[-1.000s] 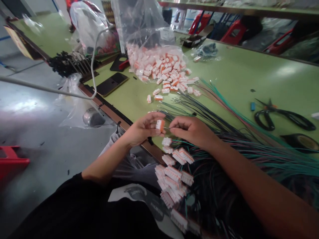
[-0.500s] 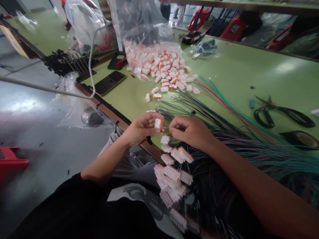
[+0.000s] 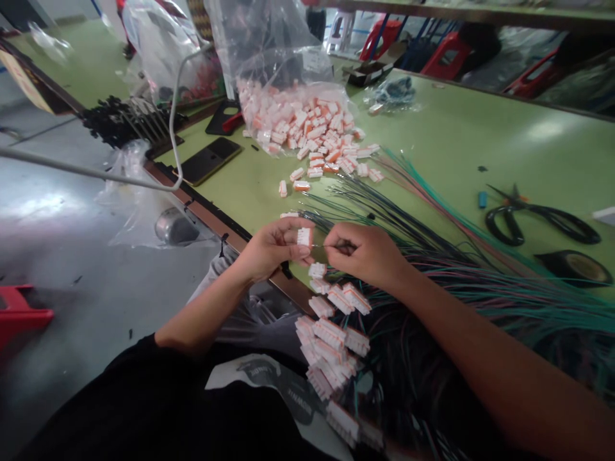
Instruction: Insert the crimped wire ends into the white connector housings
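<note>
Between thumb and fingers of my left hand (image 3: 277,248) is a small white and orange wire connector (image 3: 304,237). My right hand (image 3: 362,251), just to the right, pinches a thin wire (image 3: 319,246) whose end points at the connector's orange side. Whether its tip sits inside the connector I cannot tell. Below my hands, several wired connectors (image 3: 331,333) lie in a heap at the table edge. A bundle of dark and green wires (image 3: 403,208) runs under and past my right hand.
Loose connectors (image 3: 319,128) spill from a clear plastic bag (image 3: 269,51) at the back. A phone (image 3: 209,160) lies at the left edge, near a bent grey cable (image 3: 175,121). To the right are black-handled scissors (image 3: 552,214) and a tape roll (image 3: 574,267).
The connector has turned slightly in my left hand, showing more of its white side. My right hand still holds the wire close to it. The view has shifted very slightly.
</note>
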Tool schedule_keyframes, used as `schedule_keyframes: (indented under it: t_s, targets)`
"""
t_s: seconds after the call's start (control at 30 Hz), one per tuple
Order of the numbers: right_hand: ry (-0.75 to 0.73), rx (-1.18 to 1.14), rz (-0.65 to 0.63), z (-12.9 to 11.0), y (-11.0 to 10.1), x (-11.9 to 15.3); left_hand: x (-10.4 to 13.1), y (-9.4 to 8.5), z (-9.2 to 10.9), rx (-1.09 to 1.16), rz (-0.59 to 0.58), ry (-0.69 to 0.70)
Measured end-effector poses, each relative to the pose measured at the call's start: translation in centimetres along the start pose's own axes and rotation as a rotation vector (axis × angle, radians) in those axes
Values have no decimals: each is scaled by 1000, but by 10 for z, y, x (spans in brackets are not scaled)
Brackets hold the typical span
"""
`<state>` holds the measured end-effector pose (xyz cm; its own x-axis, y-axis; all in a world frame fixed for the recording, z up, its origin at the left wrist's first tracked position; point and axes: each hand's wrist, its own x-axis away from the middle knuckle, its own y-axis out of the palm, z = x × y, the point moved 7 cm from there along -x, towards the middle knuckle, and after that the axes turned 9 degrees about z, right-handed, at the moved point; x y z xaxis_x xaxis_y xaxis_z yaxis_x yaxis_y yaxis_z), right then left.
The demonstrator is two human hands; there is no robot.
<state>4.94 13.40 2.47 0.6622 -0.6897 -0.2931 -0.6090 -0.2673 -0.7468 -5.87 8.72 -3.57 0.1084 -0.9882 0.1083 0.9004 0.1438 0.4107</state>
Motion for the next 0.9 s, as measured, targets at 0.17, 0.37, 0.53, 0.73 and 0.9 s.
schedule_keyframes:
  t_s: [0.17, 0.37, 0.53, 0.73, 0.9]
  targets:
    - [-18, 27, 18, -2, -1, 2, -1, 0, -3, -8, -2, -36]
    - [-83, 69, 35, -4, -1, 3, -3, 0, -5, 1, 12, -46]
    - [-174, 127, 80, -7, -2, 3, -2, 1, -5, 6, 24, -81]
    - [-293, 200, 95, -10, 1, 5, -1, 4, -5, -49, 46, -125]
    - [-341, 249, 96, -9, 4, 6, -2, 4, -7, -106, 80, -171]
